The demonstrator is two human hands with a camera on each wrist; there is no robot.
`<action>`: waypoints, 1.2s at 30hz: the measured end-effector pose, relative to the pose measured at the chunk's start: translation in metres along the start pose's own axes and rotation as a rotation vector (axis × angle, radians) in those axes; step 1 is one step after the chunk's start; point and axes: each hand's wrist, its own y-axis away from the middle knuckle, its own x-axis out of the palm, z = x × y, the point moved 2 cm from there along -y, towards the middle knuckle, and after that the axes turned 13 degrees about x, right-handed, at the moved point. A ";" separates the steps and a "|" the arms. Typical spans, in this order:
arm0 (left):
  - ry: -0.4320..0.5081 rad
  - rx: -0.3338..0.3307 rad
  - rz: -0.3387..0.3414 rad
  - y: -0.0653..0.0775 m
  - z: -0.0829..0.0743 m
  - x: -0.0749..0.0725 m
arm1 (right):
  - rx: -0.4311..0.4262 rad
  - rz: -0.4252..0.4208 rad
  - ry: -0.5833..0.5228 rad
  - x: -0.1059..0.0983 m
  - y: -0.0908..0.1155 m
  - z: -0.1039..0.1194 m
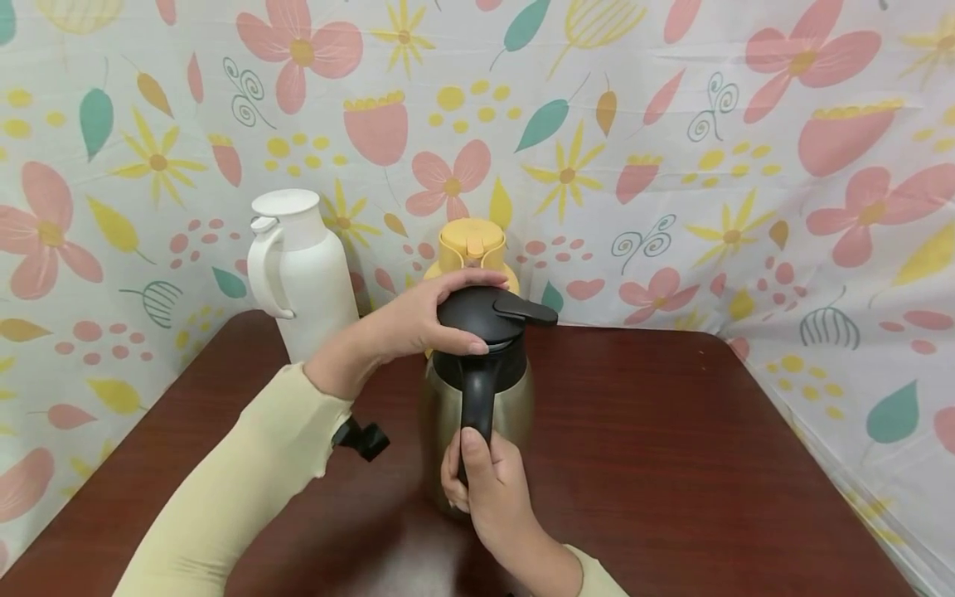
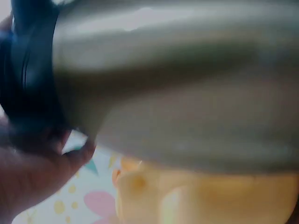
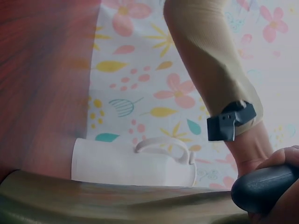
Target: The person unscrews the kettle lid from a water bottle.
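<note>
A brushed-metal thermos jug (image 1: 516, 410) with a black top stands upright on the table. My left hand (image 1: 414, 322) grips its black lid (image 1: 473, 313) from the left, thumb on the near side and fingers over the far side. A black lever (image 1: 530, 311) on the lid points off to the right. Around the black handle (image 1: 480, 390), which faces me, my right hand (image 1: 492, 489) is wrapped, thumb along its top. The metal body (image 2: 182, 93) fills much of the left wrist view, with fingers (image 2: 84, 154) beside the black collar.
To the left stands a white jug (image 1: 321, 286) with a loop handle. A yellow jug (image 1: 472, 238) is directly behind the metal one, partly hidden by it. A flowered cloth (image 1: 634, 166) hangs behind the dark red table (image 1: 656, 439). My left wrist bears a black camera mount (image 3: 229, 122).
</note>
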 end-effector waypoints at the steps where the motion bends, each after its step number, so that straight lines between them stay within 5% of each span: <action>1: -0.008 -0.007 -0.052 0.002 0.000 0.004 | 0.002 -0.004 0.004 0.000 0.000 0.000; 9: -0.092 -0.029 -0.370 0.014 -0.006 0.033 | 0.008 -0.020 0.022 -0.002 0.002 0.001; 13: -0.199 -0.058 -0.463 0.018 -0.013 0.045 | 0.020 -0.033 0.026 -0.003 0.003 0.002; 17: -0.209 -0.077 -0.482 0.021 -0.015 0.050 | 0.029 -0.033 0.010 -0.002 0.003 0.002; 22: -0.115 -0.022 -0.382 0.025 -0.014 0.036 | 0.025 -0.025 -0.002 -0.001 0.004 0.001; 31: 0.102 0.147 0.085 0.015 0.005 -0.016 | 0.014 -0.021 0.012 -0.002 0.003 0.002; 36: 0.155 0.162 0.209 0.000 0.021 -0.024 | 0.007 0.003 0.003 -0.002 0.003 0.001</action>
